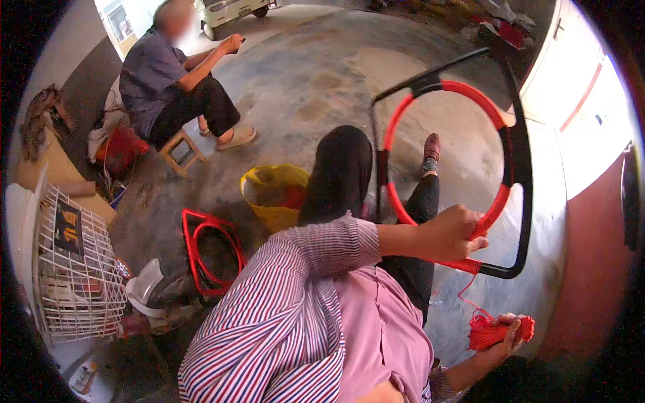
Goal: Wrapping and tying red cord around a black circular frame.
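My left hand [451, 232] is closed round the lower right of a ring set inside a black, rounded-square frame [523, 201]. Most of the ring [470, 94] is covered in red cord, with black stretches where it meets the frame. Red wrapping also covers part of the frame's bottom bar, just below my left hand. From there a thin red strand [463, 292] runs down to a bundle of red cord [490, 332]. That bundle is gripped in my right hand [512, 332], low at the right and apart from the frame.
A similar red frame [188, 248] leans on the floor at left, near a yellow bucket-like container [269, 218]. White wire racks [80, 295] stand at far left. Another person [151, 84] sits on a wooden stool [181, 154]. A red-brown wall panel [594, 262] borders the right.
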A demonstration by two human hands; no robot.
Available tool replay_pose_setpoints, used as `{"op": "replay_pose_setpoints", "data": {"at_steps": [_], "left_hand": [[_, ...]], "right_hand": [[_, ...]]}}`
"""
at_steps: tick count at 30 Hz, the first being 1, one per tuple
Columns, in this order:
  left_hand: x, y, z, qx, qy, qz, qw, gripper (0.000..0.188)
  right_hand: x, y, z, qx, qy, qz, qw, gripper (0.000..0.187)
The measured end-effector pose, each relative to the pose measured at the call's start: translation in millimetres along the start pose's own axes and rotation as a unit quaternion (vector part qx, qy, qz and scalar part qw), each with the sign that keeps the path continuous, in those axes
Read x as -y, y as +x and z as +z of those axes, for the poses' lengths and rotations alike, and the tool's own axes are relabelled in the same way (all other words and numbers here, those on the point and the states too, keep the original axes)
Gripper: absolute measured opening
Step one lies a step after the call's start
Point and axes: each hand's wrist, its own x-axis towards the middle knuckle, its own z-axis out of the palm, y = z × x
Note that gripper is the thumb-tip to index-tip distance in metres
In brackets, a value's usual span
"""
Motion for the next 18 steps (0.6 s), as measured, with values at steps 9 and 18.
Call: {"op": "replay_pose_setpoints", "data": {"at_steps": [9, 18], "left_hand": [[101.0, 23.8, 64.2, -0.052, -0.081, -0.101, 0.990, 0.020], [267.7, -3.4, 64.2, -0.112, 0.073, -0.296, 0.946, 0.026]], "right_hand": [[9.4, -1.7, -33.9, 0.059, 0.106, -0.035, 0.992, 0.015], [21.7, 6.5, 61.6, 0.126, 0.234, 0.049, 0.963, 0.010]]}}
